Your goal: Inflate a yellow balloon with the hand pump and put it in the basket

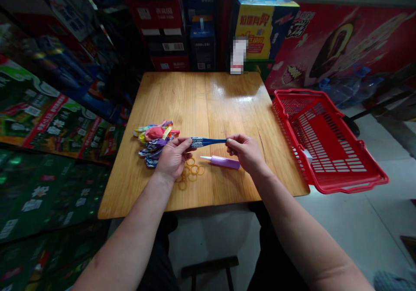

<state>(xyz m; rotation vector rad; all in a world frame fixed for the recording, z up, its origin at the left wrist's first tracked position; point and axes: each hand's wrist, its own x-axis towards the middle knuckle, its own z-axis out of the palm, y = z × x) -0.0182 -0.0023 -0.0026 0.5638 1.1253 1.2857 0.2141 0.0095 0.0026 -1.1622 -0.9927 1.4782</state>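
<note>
A blue balloon (209,142) with a white pattern is stretched between my two hands, just above the table. My left hand (175,154) pinches its wider patterned end. At the narrow neck, my right hand (244,148) grips with thumb and fingers. Beneath the balloon lies a purple balloon pump (225,162) with a white nozzle, close to my right hand. Several yellow rubber bands (194,170) are scattered beside my left hand. A pile of limp, colourful balloons (156,134) lies to the left, partly behind my left hand.
The wooden table (175,96) has stacked boxes (162,13) behind it and a yellow and blue carton (256,26) at the back right. A red shopping basket (331,139) stands against its right side. Green cartons (42,191) line the left. A dark stool (209,267) shows below.
</note>
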